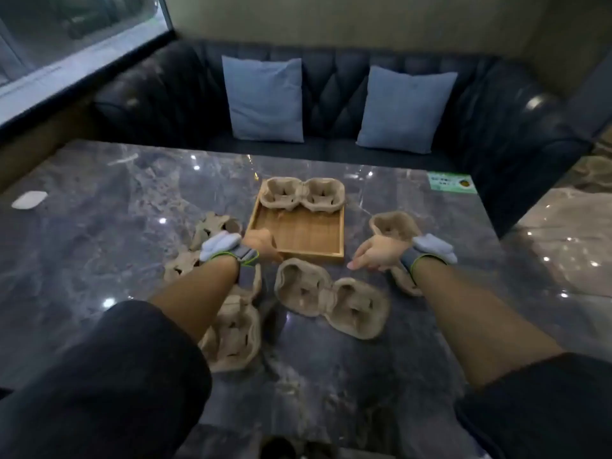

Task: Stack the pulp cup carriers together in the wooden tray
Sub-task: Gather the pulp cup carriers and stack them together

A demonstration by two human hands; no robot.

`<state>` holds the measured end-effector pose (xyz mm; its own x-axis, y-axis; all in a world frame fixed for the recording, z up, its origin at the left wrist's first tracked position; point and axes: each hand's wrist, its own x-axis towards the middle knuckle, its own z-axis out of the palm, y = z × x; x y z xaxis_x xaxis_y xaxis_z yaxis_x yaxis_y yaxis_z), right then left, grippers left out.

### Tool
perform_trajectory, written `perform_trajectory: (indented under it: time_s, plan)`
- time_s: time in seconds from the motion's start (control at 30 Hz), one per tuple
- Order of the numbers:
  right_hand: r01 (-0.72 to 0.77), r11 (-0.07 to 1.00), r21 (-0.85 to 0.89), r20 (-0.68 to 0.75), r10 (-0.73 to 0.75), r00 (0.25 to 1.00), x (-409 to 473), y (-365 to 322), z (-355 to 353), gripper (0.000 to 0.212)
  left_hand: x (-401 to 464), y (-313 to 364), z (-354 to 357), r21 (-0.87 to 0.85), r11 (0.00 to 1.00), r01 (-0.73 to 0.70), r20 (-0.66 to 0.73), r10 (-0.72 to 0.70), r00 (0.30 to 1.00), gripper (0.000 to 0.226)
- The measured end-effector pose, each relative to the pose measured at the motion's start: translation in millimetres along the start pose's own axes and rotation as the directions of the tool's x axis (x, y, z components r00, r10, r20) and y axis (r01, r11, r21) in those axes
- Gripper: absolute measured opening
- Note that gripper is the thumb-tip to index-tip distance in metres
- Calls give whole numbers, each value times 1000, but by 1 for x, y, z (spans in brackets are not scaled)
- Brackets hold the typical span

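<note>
A square wooden tray [299, 251] sits mid-table. One two-cup pulp carrier [303, 195] rests tilted on its far rim. Another carrier [331, 298] lies on the table just in front of the tray. Two more lie at the left, one [212, 226] far and one [231, 332] near, partly under my left arm. A further carrier [392, 225] lies right of the tray, partly hidden by my right wrist. My left hand [263, 245] hovers at the tray's near left corner, blurred. My right hand [377, 253] is open, fingers pointing left above the table, holding nothing.
The grey marble table [116, 243] carries a white flat object [29, 199] at far left and a green sticker [452, 183] at far right. A dark sofa [331, 104] with two blue cushions stands behind the table.
</note>
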<state>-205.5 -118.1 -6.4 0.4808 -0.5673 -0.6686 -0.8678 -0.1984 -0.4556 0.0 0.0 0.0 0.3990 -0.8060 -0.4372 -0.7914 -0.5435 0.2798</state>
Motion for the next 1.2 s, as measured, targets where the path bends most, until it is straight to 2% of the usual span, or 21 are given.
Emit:
perform_trajectory:
  time_s: [0.1, 0.17, 0.27, 0.37, 0.57, 0.7, 0.8, 0.87, 0.93, 1.03, 1.1, 1.2]
  plan:
    - [20, 997, 78, 23, -21, 1000, 5, 5, 13, 47, -4, -1, 25, 39, 999, -21, 113, 17, 993, 39]
    - [4, 998, 69, 90, -10, 996, 12, 5, 23, 52, -3, -4, 43, 35, 999, 41, 140, -46, 989, 38]
    - [10, 1000, -22, 111, -8, 994, 18, 5, 27, 52, 0, -6, 57, -45, 997, 68, 101, -63, 993, 38]
    - [44, 997, -63, 114, -37, 993, 20, 7, 30, 43, 2, -5, 63, -105, 994, 23, 97, -12, 995, 39]
    - [98, 995, 8, 76, -99, 992, 24, 17, 31, 35, 5, -3, 63, -135, 991, 13, 99, 0, 995, 31]
    - [97, 989, 114, 71, -105, 992, 24, 18, 25, 34, 12, -3, 53, -246, 968, 55, 96, -32, 995, 37]
    - [75, 955, 288, 75, -100, 992, 23, 16, 22, 34, 16, -8, 45, -419, 902, 105, 82, -78, 994, 42]
    - [78, 918, 390, 73, -115, 991, 24, 12, 21, 35, 15, -15, 40, -561, 818, 122, 54, -111, 992, 40]
    - [100, 885, 455, 54, -140, 989, 24, 3, 22, 32, 13, -22, 36, -683, 719, 130, 40, -141, 989, 29]
    - [110, 813, 572, 73, -184, 980, 25, -8, 26, 9, 8, -28, 27, -789, 599, 136, 32, -182, 983, 15]
    - [120, 773, 623, 88, -222, 971, 24, -19, 32, 11, 1, -36, 19, -846, 520, 118, 1, -220, 976, 6]
    - [145, 754, 641, 93, -263, 960, 23, -38, 41, 9, -3, -49, 10, -891, 446, 84, -9, -202, 979, 25]
